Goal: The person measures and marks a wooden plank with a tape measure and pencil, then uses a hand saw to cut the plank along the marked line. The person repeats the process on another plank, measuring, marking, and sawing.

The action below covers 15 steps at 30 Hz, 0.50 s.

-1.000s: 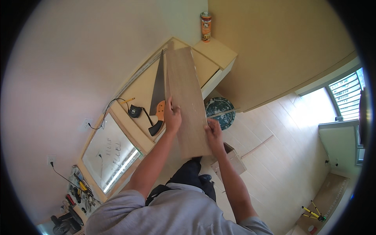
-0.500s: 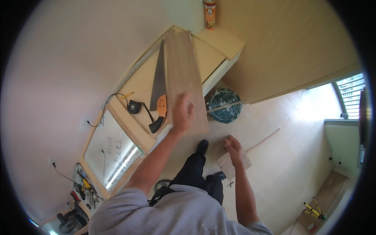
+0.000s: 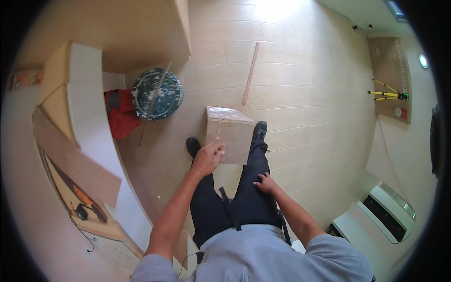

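So the wooden box (image 3: 229, 141) was sitting between the person's feet, straight out ahead of the body, looking like it stood on the floor, though I couldn't see its underside. It had no strong long axis: the broad face was close to square, and if anything the whole thing ran a bit longer pointing away from the person.

The left hand (image 3: 210, 159) was clearly the nearer one. Its fingers were half open and loosely bent over the box's near left part, with nothing I could make out in them. Couldn't tell whether the fingertips were actually touching the wood or just above it. The right hand (image 3: 266, 183) was open and empty, lying on the right thigh of the dark pants (image 3: 249, 202), with the box ahead of it and to its left, not touching.

Off to the left, the long board (image 3: 75, 157) lay on the counter (image 3: 94, 117) by the saw (image 3: 85, 197), well apart from both hands. Past the box there was a thin wood strip (image 3: 251, 73) on the floor (image 3: 300, 94), and a speckled bucket (image 3: 157, 94) ahead on the left.
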{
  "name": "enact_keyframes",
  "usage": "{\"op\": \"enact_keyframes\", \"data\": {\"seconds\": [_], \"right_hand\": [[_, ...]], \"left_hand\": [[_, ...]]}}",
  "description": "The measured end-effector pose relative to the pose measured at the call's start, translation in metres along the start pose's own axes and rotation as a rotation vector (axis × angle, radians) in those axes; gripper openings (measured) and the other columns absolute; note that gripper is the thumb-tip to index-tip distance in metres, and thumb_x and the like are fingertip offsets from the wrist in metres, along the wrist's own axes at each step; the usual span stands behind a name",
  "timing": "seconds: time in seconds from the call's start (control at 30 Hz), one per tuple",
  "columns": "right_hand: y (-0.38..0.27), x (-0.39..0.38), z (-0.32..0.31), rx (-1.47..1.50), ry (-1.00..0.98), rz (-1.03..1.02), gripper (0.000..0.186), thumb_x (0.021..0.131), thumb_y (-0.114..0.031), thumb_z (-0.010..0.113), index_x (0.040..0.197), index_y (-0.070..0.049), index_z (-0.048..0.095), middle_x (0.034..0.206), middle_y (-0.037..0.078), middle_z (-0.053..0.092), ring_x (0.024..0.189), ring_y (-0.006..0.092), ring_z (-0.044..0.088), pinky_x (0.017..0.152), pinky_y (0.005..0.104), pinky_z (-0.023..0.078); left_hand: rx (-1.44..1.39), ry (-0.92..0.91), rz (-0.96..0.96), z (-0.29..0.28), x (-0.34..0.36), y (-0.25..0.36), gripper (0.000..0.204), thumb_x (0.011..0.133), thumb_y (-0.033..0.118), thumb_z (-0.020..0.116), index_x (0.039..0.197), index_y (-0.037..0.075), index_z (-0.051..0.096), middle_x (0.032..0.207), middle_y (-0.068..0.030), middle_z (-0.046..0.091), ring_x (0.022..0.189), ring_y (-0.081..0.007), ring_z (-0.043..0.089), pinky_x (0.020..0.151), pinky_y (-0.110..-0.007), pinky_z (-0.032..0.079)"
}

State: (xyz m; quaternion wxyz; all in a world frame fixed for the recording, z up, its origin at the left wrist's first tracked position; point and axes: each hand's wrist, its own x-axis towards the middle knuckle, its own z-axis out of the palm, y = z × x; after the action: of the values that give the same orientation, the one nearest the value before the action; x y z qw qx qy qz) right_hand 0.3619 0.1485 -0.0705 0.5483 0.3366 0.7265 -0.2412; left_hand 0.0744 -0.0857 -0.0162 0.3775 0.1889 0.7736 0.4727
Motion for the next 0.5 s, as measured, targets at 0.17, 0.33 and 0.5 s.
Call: {"op": "enact_keyframes", "data": {"seconds": [0.17, 0.33, 0.5], "right_hand": [[0.016, 0.03, -0.053, -0.156, 0.064, 0.037, 0.069, 0.093, -0.047, 0.07, 0.151, -0.015, 0.052, 0.165, 0.016, 0.035, 0.147, 0.05, 0.035, 0.107, 0.0587, 0.049], [0.071, 0.066, -0.104, -0.033, 0.212, -0.111, 0.06, 0.089, -0.04, 0.074, 0.14, -0.011, 0.06, 0.157, 0.015, 0.045, 0.141, 0.0459, 0.042, 0.098, 0.0563, 0.055], [0.117, 0.075, -0.127, 0.064, 0.291, -0.156, 0.054, 0.088, -0.037, 0.075, 0.133, -0.01, 0.064, 0.151, 0.015, 0.051, 0.137, 0.0412, 0.046, 0.098, 0.0534, 0.054]], "left_hand": [[0.046, 0.103, 0.139, 0.065, 0.152, -0.004, 0.026, 0.094, 0.014, 0.068, 0.117, 0.001, 0.069, 0.096, -0.0182, 0.07, 0.083, -0.0339, 0.069, 0.078, -0.041, 0.055], [0.249, -0.026, -0.051, 0.146, 0.321, -0.057, 0.03, 0.095, 0.02, 0.068, 0.119, 0.002, 0.07, 0.102, -0.019, 0.074, 0.095, -0.0337, 0.072, 0.085, -0.041, 0.056], [0.582, -0.297, -0.205, 0.228, 0.446, -0.154, 0.046, 0.091, 0.03, 0.071, 0.131, 0.009, 0.067, 0.12, -0.0241, 0.069, 0.114, -0.0406, 0.065, 0.1, -0.047, 0.052]]}}
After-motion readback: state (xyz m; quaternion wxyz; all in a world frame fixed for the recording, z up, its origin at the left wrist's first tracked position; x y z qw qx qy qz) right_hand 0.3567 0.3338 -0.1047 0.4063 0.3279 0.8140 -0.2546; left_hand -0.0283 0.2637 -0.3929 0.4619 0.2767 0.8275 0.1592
